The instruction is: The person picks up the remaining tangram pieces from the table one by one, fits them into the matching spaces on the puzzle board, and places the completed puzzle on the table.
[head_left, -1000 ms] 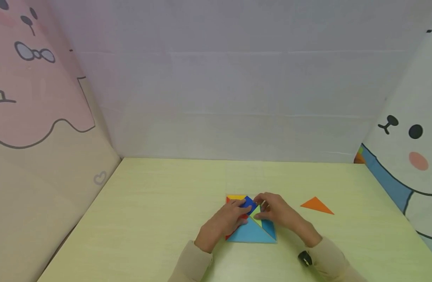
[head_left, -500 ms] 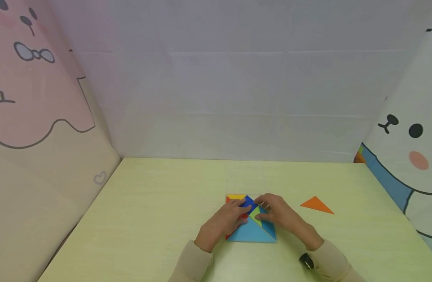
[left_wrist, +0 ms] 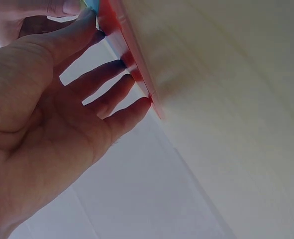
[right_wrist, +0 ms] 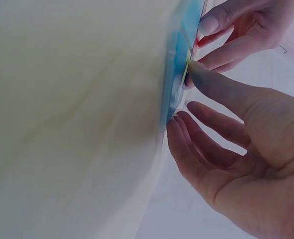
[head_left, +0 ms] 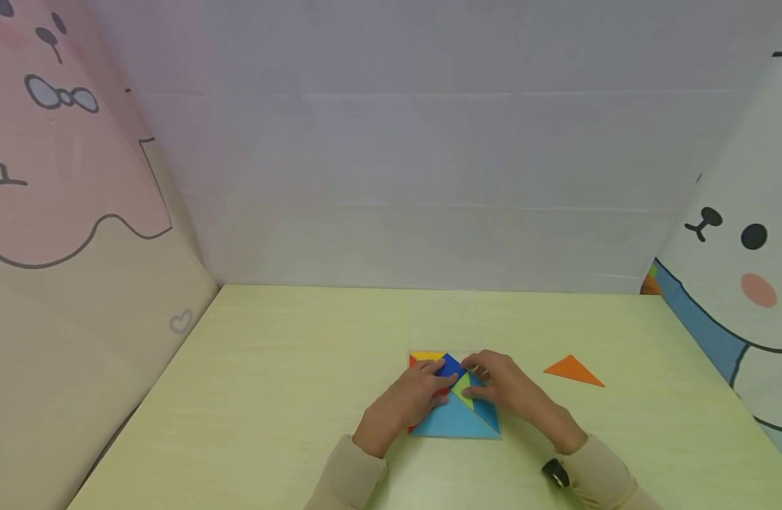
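A flat square tangram [head_left: 453,419] lies on the table, with yellow, red, dark blue, green and light blue pieces. My left hand [head_left: 409,398] rests its fingertips on the dark blue square [head_left: 452,365] and the red part at its left. Fairly straight fingers [left_wrist: 107,79] of it reach the red edge in the left wrist view. From the other side, my right hand [head_left: 507,384] touches the green piece [head_left: 461,389] with its thumb. Its other fingers bend toward the tangram's far right edge; in the right wrist view some fingertips [right_wrist: 174,122] touch that edge. Part of the pattern is hidden under both hands.
An orange triangle [head_left: 573,372] lies apart on the table [head_left: 270,397], right of the tangram. Beside the right cuff is a small black object [head_left: 554,472]. A pale wall [head_left: 429,177] stands behind, with cartoon-printed panels on both sides.
The right thumb has shifted very slightly on the green piece. Both hands otherwise stay in place on the tangram, and the orange triangle has not moved.
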A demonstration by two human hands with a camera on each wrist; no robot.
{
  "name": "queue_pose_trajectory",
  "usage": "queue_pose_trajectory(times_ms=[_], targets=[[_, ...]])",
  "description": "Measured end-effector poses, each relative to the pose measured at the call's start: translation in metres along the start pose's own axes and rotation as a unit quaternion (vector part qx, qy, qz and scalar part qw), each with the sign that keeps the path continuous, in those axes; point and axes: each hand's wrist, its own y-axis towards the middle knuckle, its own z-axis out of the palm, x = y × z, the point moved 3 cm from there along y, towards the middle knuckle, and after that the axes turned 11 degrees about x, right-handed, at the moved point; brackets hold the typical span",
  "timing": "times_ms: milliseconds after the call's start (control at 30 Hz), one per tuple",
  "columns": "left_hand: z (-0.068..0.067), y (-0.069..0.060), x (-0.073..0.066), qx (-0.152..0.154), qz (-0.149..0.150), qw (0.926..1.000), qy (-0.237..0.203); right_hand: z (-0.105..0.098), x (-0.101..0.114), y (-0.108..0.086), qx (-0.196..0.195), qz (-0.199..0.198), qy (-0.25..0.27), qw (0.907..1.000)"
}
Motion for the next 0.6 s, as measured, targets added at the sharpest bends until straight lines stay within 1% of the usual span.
queue_pose_trajectory(times_ms=[133,233,600], targets=[[-0.001,-0.001,-0.001,0.006,-0.002,1.0,0.004,-0.002,-0.002,-0.002,0.005,-0.01,0.005,0.9999],[-0.001,-0.001,0.0,0.006,-0.001,1.0,-0.001,-0.004,-0.005,-0.005,0.002,-0.019,0.01,0.9998],[-0.001,-0.002,0.001,0.013,-0.003,0.9996,-0.025,-0.017,-0.016,-0.02,-0.037,-0.017,-0.017,0.999]])
